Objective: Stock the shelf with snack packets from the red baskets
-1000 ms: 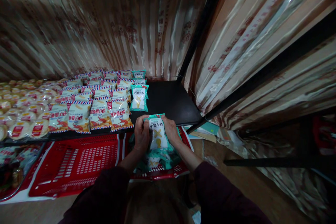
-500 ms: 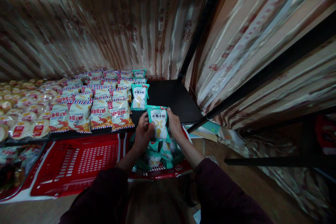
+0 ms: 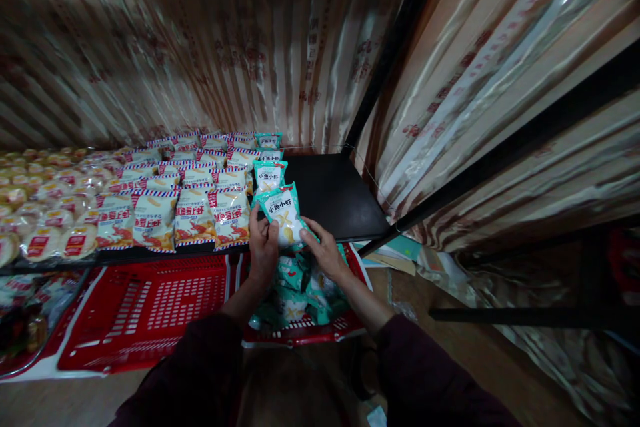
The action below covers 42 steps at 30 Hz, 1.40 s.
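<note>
Between my two hands is a teal-and-white snack bag (image 3: 283,213), tilted at the front end of a column of matching bags. My left hand (image 3: 263,243) grips its left edge, thumb in front. On its lower right side, my right hand (image 3: 325,248) holds it with fingers and thumb. Just behind it stands another teal snack bag (image 3: 270,175) on the black shelf (image 3: 340,193). Below my hands, a red basket (image 3: 357,273) holds several more teal bags (image 3: 293,300).
Rows of striped-edge snack bags (image 3: 195,217) fill the shelf to the left, with round packaged cakes (image 3: 40,243) beyond them. A second red basket (image 3: 145,313) sits below. A black shelf post (image 3: 395,47) rises at the back right, before a pleated curtain (image 3: 225,33).
The snack bag in my hands has moved up and left, from above the basket to the shelf's front column. It now leans, and my right hand has shifted from its top corner to its lower side.
</note>
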Motion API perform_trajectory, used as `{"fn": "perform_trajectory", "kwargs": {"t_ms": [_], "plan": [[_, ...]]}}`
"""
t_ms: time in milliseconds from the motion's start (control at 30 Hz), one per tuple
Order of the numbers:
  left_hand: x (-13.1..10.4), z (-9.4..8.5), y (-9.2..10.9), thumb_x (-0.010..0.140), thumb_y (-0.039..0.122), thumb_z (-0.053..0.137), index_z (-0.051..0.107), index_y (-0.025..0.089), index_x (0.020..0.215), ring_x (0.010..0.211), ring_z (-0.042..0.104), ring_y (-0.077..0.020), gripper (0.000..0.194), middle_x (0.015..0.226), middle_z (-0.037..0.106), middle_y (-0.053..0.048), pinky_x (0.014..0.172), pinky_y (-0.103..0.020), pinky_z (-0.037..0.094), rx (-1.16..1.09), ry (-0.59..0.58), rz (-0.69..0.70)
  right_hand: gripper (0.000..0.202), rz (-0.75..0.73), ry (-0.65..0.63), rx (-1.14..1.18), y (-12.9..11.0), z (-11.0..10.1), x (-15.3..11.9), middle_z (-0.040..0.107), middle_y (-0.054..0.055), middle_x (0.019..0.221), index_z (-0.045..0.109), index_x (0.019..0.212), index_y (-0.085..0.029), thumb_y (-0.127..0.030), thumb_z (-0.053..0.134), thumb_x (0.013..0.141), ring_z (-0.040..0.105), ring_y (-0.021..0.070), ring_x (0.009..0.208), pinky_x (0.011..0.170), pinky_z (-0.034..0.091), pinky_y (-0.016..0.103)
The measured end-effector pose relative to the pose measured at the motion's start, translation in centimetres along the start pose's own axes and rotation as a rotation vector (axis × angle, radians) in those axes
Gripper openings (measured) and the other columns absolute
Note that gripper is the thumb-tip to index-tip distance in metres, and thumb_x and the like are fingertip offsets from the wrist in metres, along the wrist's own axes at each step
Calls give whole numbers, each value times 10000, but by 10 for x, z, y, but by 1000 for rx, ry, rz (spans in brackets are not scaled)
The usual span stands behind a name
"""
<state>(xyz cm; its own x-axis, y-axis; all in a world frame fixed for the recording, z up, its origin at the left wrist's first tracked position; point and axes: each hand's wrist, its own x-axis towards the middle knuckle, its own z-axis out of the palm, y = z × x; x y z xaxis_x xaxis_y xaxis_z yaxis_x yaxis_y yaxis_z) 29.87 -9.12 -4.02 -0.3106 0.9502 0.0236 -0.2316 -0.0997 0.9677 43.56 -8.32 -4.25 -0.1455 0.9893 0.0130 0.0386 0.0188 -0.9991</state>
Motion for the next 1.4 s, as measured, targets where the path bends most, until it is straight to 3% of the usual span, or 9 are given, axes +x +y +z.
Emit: {"fn": "perform_trajectory", "kwargs": {"t_ms": [100,233,500,733,933,1067,1200,1400], "plan": [[0,3,-3,848,318,504,297,194,1373,1026,613,-202,577,1217,572,-135,826,-317,513,37,19,26,465,-87,63,-92,0,-1,-1,675,66,1102,621,1137,-162,-477,588,796,604,233,1032,900,484,351],[0,3,-9,835,351,548,410,199,1273,1098,550,-205,484,1301,472,-138,874,-326,491,165,89,128,459,-104,134,-104,-3,0,-4,676,61,1110,609,1158,-168,-444,600,791,612,230,1032,902,484,351],[-1,0,-5,863,353,509,553,177,1072,955,556,-176,277,1108,508,-100,796,-309,502,371,120,300,486,-98,172,-104,-6,6,-7,676,72,1112,608,1170,-151,-443,611,782,626,232,1002,872,501,345],[-5,-1,1,914,348,413,607,168,1090,1083,527,-207,318,1106,586,-106,987,-372,401,378,29,407,424,-328,259,-372,-6,7,-8,649,92,1058,595,1181,-157,-375,588,817,613,218,969,870,494,351],[-9,-1,-1,901,421,443,568,154,1186,1119,528,-224,410,1183,576,-122,1006,-382,391,292,-53,324,388,-505,320,-525,-11,10,-10,596,84,1026,579,1213,-215,-329,574,842,589,216,972,869,497,377],[-13,4,3,874,448,485,490,155,1277,1076,571,-229,498,1181,598,-118,941,-359,449,154,-143,167,418,-546,313,-602,-8,10,-11,552,90,1019,559,1240,-215,-346,585,844,577,218,956,836,512,375],[-16,10,10,846,428,534,370,176,1368,1155,548,-235,602,1281,563,-112,959,-342,448,-6,-219,72,455,-560,297,-731,-4,10,-13,522,98,1057,519,1284,-233,-354,569,848,573,232,977,819,524,378],[-12,9,10,807,436,581,505,179,1160,984,595,-193,443,1066,636,-68,874,-312,473,10,-165,0,611,-665,246,-945,6,15,-20,498,127,1123,420,1365,-217,-156,554,772,567,243,963,733,538,350]]}}
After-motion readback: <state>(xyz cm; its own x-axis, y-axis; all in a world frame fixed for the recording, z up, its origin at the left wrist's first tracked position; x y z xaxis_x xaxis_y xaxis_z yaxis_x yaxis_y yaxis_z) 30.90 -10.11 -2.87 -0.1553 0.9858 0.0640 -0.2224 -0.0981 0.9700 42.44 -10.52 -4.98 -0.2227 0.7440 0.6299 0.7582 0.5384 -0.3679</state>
